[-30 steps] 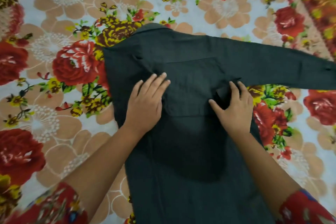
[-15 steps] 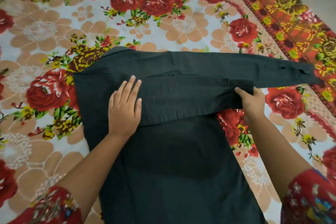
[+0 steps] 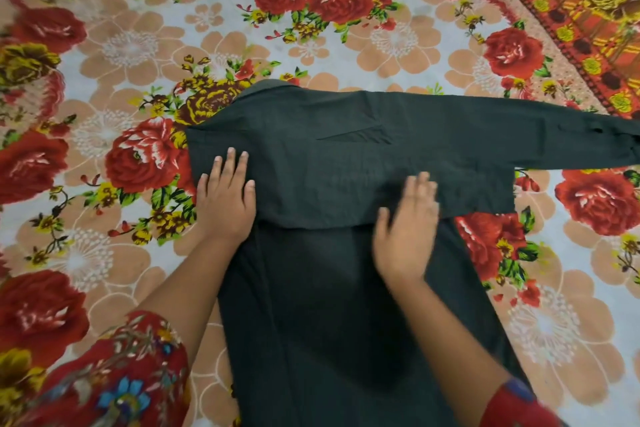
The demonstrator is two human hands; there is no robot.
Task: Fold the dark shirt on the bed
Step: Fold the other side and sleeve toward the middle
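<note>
Floral sheet fills the frame, shirt flat mid-frame, one sleeve running off the right edge. Left hand and right hand rest flat on it, fingers straight, gripping nothing. I'd pin with the left and sweep the right outward to kill creases.

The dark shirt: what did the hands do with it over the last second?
The right hand, which pinched the right edge of the folded flap half a second ago, has let go and moved left; it now lies flat, blurred, on the flap's lower edge. The left hand stayed flat on the left side of the dark shirt; the sleeve still stretches rightward.
</note>
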